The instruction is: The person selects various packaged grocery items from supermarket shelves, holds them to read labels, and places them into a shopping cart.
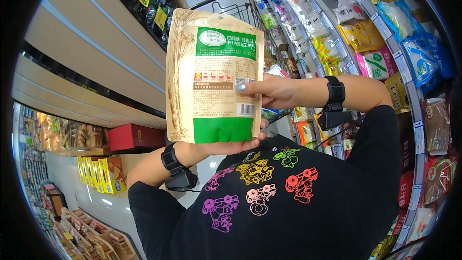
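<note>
A beige and green stand-up food pouch (216, 126) is held up in front of my chest, tilted slightly. Its printed side faces me, with writing, a barcode and small pictures; sugar cane is drawn along its left edge. My right hand (276, 90) grips the right edge, thumb on the front and fingers mostly hidden behind. Beneath the bottom edge, my left hand (231, 148) supports the pouch, and its fingertips show at the lower right corner. Each wrist wears a black strap with a small black box.
Stocked shelves (399, 57) of bagged goods curve along the right. Behind the pouch stands a wire shopping cart (231, 7). Pale shelf panels (94, 36) are on the left, with a red box (135, 137) and yellow boxes (103, 175) below. Wooden bins (97, 238) hold packaged goods.
</note>
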{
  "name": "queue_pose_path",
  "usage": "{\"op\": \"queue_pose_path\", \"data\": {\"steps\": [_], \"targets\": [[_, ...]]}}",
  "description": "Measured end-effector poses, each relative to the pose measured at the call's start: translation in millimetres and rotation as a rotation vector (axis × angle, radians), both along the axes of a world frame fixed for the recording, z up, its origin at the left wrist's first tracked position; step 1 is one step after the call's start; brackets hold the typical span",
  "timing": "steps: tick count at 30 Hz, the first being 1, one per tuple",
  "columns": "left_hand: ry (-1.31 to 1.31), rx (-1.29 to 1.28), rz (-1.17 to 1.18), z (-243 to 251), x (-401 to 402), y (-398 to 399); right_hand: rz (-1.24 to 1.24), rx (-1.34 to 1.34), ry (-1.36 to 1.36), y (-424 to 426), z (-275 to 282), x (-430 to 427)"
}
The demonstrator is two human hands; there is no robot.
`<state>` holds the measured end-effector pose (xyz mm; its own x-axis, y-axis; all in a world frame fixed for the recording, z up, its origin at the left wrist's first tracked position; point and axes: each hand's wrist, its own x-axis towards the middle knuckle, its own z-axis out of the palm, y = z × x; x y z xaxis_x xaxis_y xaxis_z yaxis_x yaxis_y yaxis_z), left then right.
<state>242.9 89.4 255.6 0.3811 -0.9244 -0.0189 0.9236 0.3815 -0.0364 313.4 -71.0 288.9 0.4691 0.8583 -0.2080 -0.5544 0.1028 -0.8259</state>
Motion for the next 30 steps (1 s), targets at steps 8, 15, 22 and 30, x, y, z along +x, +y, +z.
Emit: {"op": "queue_pose_path", "data": {"steps": [8, 15, 22, 30], "targets": [[0.084, 0.234, 0.168, -7.8, 6.6, -3.9, -0.138, 0.074, -0.046, -15.8, -2.1, 2.0], [-0.112, 0.512, 0.468, 32.4, 14.5, 9.8, -0.234, 0.066, -0.013, -41.1, -8.1, 29.1], [-0.521, 1.070, 0.500, 44.1, 17.2, 6.4, -0.143, 0.079, 0.012, -39.1, -22.4, 53.5], [-0.331, 1.236, 0.539, 39.3, 11.1, -18.4, 0.021, -0.017, 0.109, -34.7, -29.6, 63.2]]}}
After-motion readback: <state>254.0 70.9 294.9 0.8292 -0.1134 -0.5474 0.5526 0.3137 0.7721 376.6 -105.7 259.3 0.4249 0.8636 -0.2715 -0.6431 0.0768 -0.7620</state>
